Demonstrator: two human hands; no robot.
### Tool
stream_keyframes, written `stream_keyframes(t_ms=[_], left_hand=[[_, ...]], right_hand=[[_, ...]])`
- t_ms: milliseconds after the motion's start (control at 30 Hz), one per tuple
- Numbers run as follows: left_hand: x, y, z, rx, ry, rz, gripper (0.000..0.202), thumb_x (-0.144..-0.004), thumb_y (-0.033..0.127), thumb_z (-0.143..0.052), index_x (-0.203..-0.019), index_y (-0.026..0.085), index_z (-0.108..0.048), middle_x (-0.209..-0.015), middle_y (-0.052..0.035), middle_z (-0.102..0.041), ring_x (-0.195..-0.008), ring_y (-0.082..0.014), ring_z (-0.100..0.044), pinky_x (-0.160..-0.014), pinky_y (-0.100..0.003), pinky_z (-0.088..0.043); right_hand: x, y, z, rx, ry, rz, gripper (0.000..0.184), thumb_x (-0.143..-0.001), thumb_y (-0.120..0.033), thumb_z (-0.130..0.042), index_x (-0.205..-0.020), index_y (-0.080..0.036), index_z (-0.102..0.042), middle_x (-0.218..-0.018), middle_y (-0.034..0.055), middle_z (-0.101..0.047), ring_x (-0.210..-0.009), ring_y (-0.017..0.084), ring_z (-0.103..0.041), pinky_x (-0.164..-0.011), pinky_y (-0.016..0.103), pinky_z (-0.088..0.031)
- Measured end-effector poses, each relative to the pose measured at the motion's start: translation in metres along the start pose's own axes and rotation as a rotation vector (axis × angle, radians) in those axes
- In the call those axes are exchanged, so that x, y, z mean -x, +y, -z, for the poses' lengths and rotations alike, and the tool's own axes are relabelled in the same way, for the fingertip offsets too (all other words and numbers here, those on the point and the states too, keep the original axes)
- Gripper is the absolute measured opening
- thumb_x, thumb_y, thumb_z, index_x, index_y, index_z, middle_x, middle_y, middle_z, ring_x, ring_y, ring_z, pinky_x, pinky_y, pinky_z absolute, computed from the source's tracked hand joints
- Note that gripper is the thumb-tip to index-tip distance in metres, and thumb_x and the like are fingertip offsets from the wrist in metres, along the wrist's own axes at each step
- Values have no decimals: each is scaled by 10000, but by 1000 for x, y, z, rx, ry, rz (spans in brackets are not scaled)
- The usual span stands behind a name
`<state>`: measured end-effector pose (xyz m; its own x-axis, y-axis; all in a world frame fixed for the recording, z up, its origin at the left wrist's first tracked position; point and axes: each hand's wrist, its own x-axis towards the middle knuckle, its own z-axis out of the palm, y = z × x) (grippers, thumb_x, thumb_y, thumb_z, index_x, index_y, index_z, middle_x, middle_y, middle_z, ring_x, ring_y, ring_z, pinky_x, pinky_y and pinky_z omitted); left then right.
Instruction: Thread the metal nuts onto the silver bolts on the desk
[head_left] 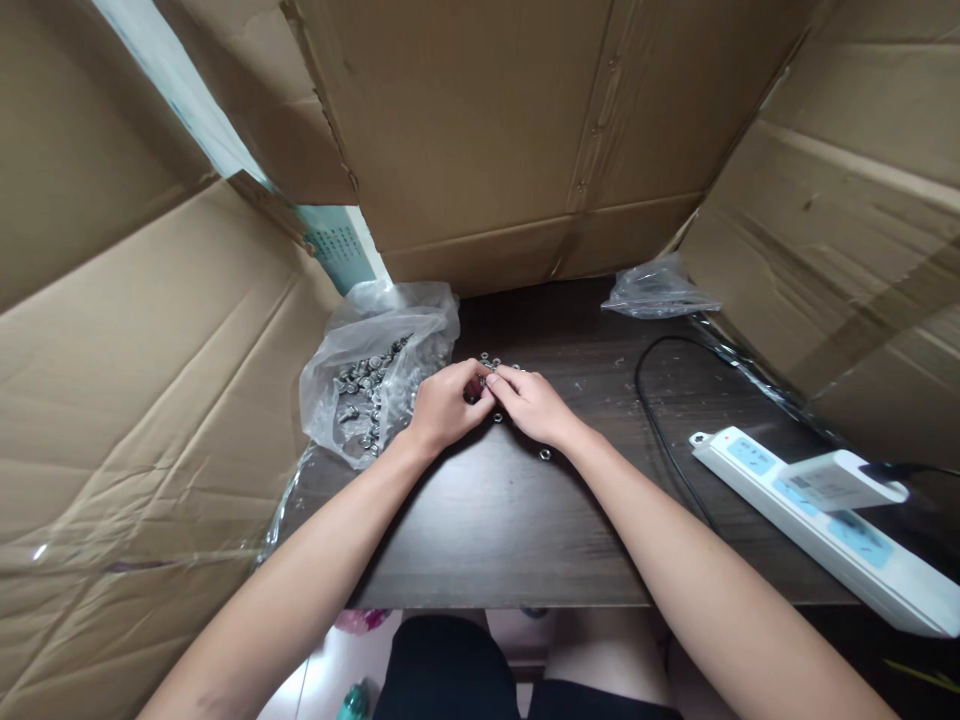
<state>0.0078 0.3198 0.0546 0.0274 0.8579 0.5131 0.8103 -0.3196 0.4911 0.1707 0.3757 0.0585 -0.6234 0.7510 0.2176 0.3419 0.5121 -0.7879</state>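
Note:
Over the middle of the dark table, my left hand (450, 408) and my right hand (534, 405) meet at the fingertips. Both are closed in a pinch, and whatever small thing sits between the fingers is hidden. Small metal nuts (484, 356) lie just beyond the fingertips, partly covered by them. One nut (498, 418) rests below the touching fingers, and another nut (545, 455) lies nearer me, beside my right wrist. Left of my left hand, an open clear plastic bag (319, 385) holds many small shiny metal parts (367, 378).
A second clear plastic bag (660, 290) lies at the back right of the table (480, 540). On the right are a white power strip (817, 520) with a white plug-in adapter (840, 482) and a black cable (651, 420). Cardboard walls (487, 130) stand around the table.

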Motion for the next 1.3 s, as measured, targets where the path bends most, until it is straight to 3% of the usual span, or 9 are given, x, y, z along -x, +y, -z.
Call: stream_keyframes(t_ms=[267,900,1300], left_hand=[[1,-1,-1,22,9,1,133,-814,194,-659,-946,199,-673,-762,-2,-675,-720,-157,-633,-693,-271,-475],[0,-1,-1,32,1,3,106,-832,202,-642,-934,196,-670,-737,7,-664,-694,-145,-622,-674,-257,-464],[1,-2,-2,28,-3,20,112,-829,212,-652,-940,197,-661,-732,10,-659,-686,-145,-620,-668,-260,-461]], right_hand=[[0,0,0,-7,4,-25,204,-959,-324,-473,-838,-218,-598,-801,16,-653,-777,207,-587,-721,296,-372],[-1,0,-1,-2,7,-16,329,-997,-366,-444,-720,-199,-505,-699,6,-569,-678,169,-512,-646,289,-308],[-1,1,-1,-7,13,-8,223,-968,-307,-470,-788,-206,-556,-754,6,-606,-727,180,-537,-681,288,-331]])
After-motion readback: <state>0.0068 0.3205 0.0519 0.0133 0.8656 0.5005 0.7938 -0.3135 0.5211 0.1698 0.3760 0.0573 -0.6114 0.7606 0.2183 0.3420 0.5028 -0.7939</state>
